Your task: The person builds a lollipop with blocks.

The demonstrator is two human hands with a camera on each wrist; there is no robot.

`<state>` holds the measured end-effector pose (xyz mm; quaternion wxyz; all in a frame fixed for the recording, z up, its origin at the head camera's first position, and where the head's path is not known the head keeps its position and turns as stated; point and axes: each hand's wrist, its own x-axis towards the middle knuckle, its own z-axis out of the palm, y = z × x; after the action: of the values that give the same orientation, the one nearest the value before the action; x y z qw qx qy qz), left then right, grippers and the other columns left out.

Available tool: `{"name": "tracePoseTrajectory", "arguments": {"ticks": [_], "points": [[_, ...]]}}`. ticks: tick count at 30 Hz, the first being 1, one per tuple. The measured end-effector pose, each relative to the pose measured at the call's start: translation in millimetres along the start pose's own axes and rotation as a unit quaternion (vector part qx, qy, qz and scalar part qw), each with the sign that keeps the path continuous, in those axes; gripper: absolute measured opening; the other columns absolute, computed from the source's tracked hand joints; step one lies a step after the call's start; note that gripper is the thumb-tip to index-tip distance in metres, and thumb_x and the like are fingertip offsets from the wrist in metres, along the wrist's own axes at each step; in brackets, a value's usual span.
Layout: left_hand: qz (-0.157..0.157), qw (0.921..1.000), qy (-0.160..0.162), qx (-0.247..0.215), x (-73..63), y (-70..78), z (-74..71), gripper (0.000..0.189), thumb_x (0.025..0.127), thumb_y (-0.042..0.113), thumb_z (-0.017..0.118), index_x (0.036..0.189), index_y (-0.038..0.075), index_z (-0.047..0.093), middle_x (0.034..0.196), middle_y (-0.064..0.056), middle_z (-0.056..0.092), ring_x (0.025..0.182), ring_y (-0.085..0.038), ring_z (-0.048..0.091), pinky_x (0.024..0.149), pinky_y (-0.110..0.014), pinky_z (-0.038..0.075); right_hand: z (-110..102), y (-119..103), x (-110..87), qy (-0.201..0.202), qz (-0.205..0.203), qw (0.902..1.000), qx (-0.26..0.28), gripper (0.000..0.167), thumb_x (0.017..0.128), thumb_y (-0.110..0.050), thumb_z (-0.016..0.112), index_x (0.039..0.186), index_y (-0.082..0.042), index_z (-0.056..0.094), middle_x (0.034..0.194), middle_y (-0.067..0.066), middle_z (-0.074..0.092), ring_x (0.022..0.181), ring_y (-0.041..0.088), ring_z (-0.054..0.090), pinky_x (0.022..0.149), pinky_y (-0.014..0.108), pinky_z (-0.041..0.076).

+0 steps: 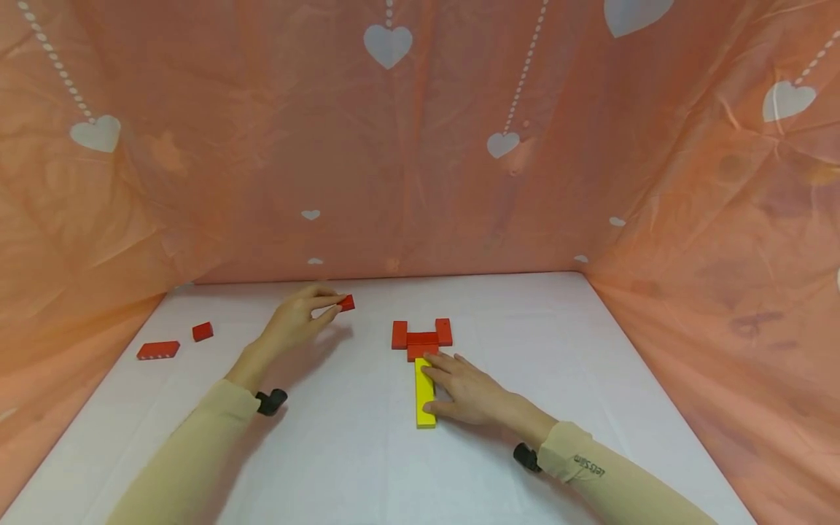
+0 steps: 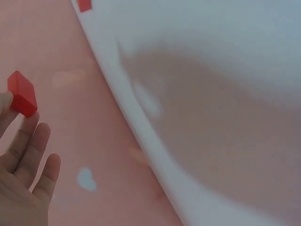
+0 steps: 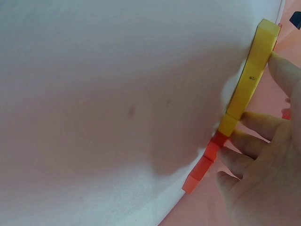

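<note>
Between thumb and fingertips, my left hand (image 1: pixel 303 313) pinches a small red block (image 1: pixel 347 302), held above the back of the table; the left wrist view shows the same red block (image 2: pixel 22 94) and the other fingers extended. My right hand (image 1: pixel 474 394) touches a long yellow block (image 1: pixel 425 394) lying flat, thumb near its front end and fingers near its far end. In the right wrist view these fingers look fairly straight against the yellow block (image 3: pixel 251 70). Just beyond it lie red blocks: a left one (image 1: pixel 399 335), a right one (image 1: pixel 444 332) and middle ones (image 1: pixel 423 353) between and in front.
Off to the left, a longer red block (image 1: pixel 158 350) with pale dots on its side and a small red block (image 1: pixel 203 331) lie on the white table (image 1: pixel 328 452). A pinkish-orange cloth (image 1: pixel 420 146) with hearts borders the table at the back and sides.
</note>
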<state>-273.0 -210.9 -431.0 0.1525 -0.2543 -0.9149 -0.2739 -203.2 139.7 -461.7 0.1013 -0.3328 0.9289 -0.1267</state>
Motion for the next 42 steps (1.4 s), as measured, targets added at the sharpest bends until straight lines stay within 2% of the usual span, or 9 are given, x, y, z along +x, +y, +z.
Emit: {"name": "tracePoseTrajectory", "arguments": {"ticks": [4,9,14,22,32,42], "points": [[0.009,0.9997,0.001,-0.021,10.8,10.0,11.4,0.028,0.098,0.01,0.073,0.125,0.008,0.076,0.127,-0.012,0.066,0.117,-0.034,0.064,0.095,-0.052,0.056,0.8,0.0,0.2,-0.001,0.002,1.0,0.003,0.071,0.098,-0.046,0.07,0.155,-0.008,0.049,0.166,0.01,0.037,0.153,0.03,0.034,0.126,0.05,0.024],[-0.011,0.9993,-0.018,-0.031,23.2,24.4,26.8,0.027,0.099,0.016,0.073,0.125,0.009,0.076,0.128,-0.011,0.066,0.119,-0.033,0.063,0.099,-0.052,0.055,1.2,0.1,0.5,-0.003,0.004,1.0,0.002,0.072,0.098,-0.047,0.07,0.155,-0.009,0.049,0.166,0.01,0.037,0.153,0.028,0.034,0.126,0.051,0.024],[-0.002,0.9992,-0.032,-0.025,34.8,37.1,42.6,0.027,0.098,0.015,0.073,0.125,0.008,0.077,0.125,-0.011,0.067,0.115,-0.033,0.065,0.097,-0.05,0.056,0.2,0.9,0.6,-0.003,0.003,1.0,-0.003,0.072,0.098,-0.048,0.07,0.155,-0.009,0.049,0.166,0.01,0.038,0.153,0.029,0.034,0.125,0.051,0.025],[0.008,0.9969,-0.078,-0.006,54.0,53.2,69.4,0.028,0.1,0.019,0.072,0.125,0.01,0.077,0.125,-0.01,0.068,0.116,-0.031,0.063,0.101,-0.047,0.055,-2.0,1.2,0.4,-0.002,-0.002,1.0,-0.005,0.072,0.098,-0.048,0.069,0.155,-0.008,0.05,0.165,0.011,0.038,0.153,0.03,0.035,0.126,0.052,0.024],[0.025,0.992,-0.123,-0.01,76.0,59.4,94.1,0.027,0.1,0.024,0.072,0.122,0.011,0.079,0.119,-0.006,0.069,0.109,-0.025,0.065,0.099,-0.042,0.056,-1.8,2.5,0.6,-0.002,-0.005,0.9999,-0.008,0.072,0.098,-0.048,0.069,0.154,-0.007,0.051,0.164,0.012,0.039,0.152,0.031,0.037,0.125,0.053,0.026],[0.032,0.986,-0.163,0.011,86.9,57.8,112.7,0.023,0.1,0.023,0.072,0.119,0.014,0.08,0.116,-0.004,0.07,0.107,-0.022,0.065,0.099,-0.041,0.055,-2.5,2.1,0.1,-0.001,-0.01,0.9999,-0.007,0.071,0.099,-0.048,0.068,0.154,-0.006,0.05,0.165,0.013,0.039,0.152,0.03,0.036,0.125,0.053,0.025]]}}
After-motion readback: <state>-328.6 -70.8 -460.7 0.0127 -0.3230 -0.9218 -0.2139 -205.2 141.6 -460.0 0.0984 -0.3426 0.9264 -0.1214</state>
